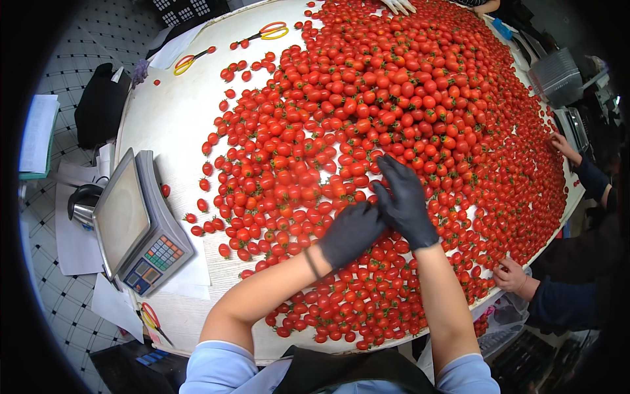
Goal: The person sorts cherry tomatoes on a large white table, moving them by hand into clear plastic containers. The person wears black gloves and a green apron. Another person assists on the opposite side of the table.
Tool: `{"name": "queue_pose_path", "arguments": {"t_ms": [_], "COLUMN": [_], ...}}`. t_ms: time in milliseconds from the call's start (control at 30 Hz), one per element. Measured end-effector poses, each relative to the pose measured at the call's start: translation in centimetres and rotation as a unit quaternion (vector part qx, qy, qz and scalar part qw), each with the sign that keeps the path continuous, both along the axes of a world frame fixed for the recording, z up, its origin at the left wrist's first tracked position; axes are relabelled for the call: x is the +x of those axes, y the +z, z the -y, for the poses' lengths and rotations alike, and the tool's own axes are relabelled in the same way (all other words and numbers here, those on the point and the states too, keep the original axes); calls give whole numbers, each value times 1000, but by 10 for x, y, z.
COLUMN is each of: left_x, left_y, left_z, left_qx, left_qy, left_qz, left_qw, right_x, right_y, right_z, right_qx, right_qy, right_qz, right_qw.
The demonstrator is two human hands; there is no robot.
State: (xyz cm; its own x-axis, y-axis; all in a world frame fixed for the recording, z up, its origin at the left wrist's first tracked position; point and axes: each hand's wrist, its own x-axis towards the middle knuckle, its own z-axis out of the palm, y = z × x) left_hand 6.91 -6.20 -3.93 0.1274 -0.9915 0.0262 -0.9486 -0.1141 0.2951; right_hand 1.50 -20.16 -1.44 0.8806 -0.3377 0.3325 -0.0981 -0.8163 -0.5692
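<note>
A great heap of red cherry tomatoes [418, 98], many with green calyxes, covers most of a white table [162, 113]. My left hand [352, 234], in a black glove, is over the near middle of the heap, its fingers bent down among the tomatoes and partly hidden. Beside it, touching or nearly so, my right hand [406, 204] wears a black glove too, fingers stretched forward over the tomatoes. Whether either hand holds a tomato cannot be made out.
A digital scale [123, 216] stands at the left edge, near a steel kettle [84, 202]. Scissors [268, 32] lie at the far left, more scissors [153, 317] at the near left corner. Co-workers' hands [514, 278] reach in from the right; a gloved hand [398, 6] shows at the far edge.
</note>
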Motion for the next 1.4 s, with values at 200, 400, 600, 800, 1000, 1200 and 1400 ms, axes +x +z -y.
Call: {"name": "queue_pose_path", "arguments": {"t_ms": [200, 400, 600, 800, 1000, 1200, 1400], "left_x": [28, 47, 61, 70, 42, 26, 17], "left_y": [6, 29, 19, 7, 30, 26, 24], "left_z": [-69, -68, -34, -35, -26, -51, -55], "left_qx": [-96, -123, -10, 6, 124, 35, -168], "left_qy": [60, 134, 156, 120, 120, 133, 234], "left_qz": [-82, -113, 54, 0, 42, 11, -235], "left_qw": [990, 977, 986, 993, 984, 990, 928], "right_x": [-15, -57, -84, -93, -101, -102, -84], "right_y": [-34, -16, -19, 6, -7, 4, 12], "right_z": [-36, -36, -34, -41, -64, -47, -45], "right_qx": [-100, -56, -9, 20, -1, 64, 90], "right_qy": [15, -16, -41, 13, 63, -10, 24], "right_qz": [-72, -84, -89, -109, -149, -119, -13], "right_qw": [992, 995, 995, 994, 987, 991, 996]}}
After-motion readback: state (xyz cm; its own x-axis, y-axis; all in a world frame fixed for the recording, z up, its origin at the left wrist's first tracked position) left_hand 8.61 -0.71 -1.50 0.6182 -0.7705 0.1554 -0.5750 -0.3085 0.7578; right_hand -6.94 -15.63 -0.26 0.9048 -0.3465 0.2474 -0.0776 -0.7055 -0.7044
